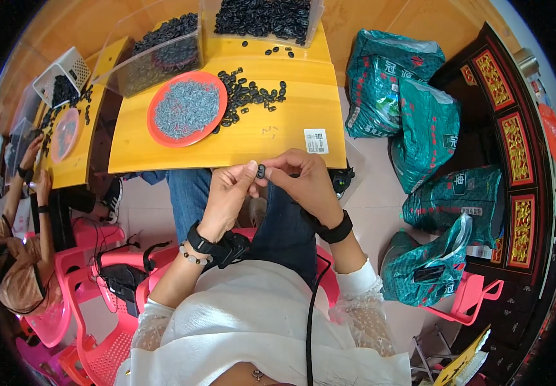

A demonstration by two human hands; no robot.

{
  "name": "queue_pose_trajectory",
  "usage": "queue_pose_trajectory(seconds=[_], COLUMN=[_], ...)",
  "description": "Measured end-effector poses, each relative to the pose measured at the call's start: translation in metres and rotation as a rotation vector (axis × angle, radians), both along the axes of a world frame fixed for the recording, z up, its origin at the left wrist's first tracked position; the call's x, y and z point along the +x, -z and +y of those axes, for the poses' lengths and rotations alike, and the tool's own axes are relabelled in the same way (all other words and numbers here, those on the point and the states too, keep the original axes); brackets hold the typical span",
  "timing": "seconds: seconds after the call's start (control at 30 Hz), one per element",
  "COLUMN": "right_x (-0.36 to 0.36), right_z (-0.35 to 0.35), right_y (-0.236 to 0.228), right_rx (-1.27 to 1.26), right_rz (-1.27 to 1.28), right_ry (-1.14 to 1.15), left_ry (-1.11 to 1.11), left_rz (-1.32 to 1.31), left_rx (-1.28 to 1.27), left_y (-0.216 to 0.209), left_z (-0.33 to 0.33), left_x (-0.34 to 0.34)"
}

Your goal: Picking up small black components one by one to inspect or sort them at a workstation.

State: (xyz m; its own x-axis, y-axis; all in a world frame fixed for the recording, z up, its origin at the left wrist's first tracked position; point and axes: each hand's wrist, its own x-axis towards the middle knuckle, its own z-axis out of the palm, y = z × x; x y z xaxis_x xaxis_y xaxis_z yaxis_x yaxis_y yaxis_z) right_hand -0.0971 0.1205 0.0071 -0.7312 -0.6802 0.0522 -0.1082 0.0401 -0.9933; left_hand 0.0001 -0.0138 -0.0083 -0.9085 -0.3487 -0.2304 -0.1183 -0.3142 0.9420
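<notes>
A small black piece [260, 171] is held just off the near edge of a yellow table [143, 154], above a person's lap [186, 196]. It is gripped by the fingertips of both hands: by the left hand [229, 188], its thumb and fingers almost closed, and by the right hand [305, 183], whose thumb and forefinger are pinched from the other side. Whether anything else is held between them cannot be told. The step in hand appears to be close handling of this one piece; for the next move, a steady left pinch and fine right fingertip control seem to be called for. On the surface, a red plate [181, 143] heaped with thin metal bits [188, 108] is set left of centre. Loose black pieces [247, 95] are scattered to its right, and a white label [315, 141] is stuck by the near right corner.
</notes>
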Motion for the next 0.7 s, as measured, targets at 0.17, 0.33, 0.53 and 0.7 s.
queue_pose_trajectory(seconds=[0.17,0.33,0.53,0.7], right_x=[0.001,-0.001,0.000,-0.003], right_z=[0.001,0.003,0.005,0.005], right_y=[0.003,0.005,-0.006,-0.003], right_rx=[0.028,0.077,-0.078,-0.061], right_rz=[-0.001,0.080,-0.213,-0.274], right_ry=[0.016,0.039,-0.096,-0.138], left_ry=[0.017,0.040,0.041,0.060], left_rz=[-0.017,-0.024,-0.056,-0.056], left_rx=[0.099,0.202,0.566,0.530], left_y=[0.001,0.002,-0.003,0.003], left_z=[-0.001,0.001,-0.003,-0.003], left_x=[-0.001,-0.004,-0.008,-0.007])
